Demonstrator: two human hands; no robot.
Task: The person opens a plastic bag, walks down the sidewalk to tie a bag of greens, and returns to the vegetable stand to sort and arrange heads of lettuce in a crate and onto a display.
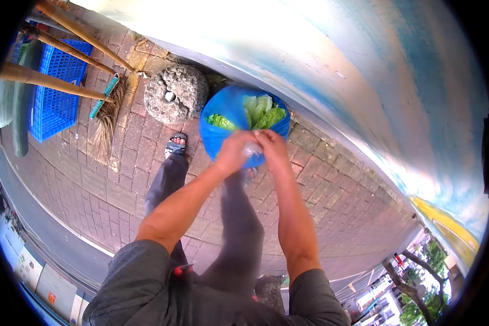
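Leafy green lettuce [263, 111] fills a round container lined with a blue plastic bag [214, 103], which stands on the brick paving near the wall. Over the container's near rim, my left hand [235, 152] is closed, with a whitish, see-through crumple of plastic [251, 149] at its fingers. My right hand [271, 145] is right beside it, fingers pinched together and nearly touching the left. What the right fingertips grip is too small and blurred to make out.
A rough round stone [176, 93] with a hole stands left of the container. Further left are a broom [107, 122], several wooden poles [54, 84], a blue plastic crate [60, 89] and long green gourds [23, 103]. A painted wall [331, 60] runs along the right.
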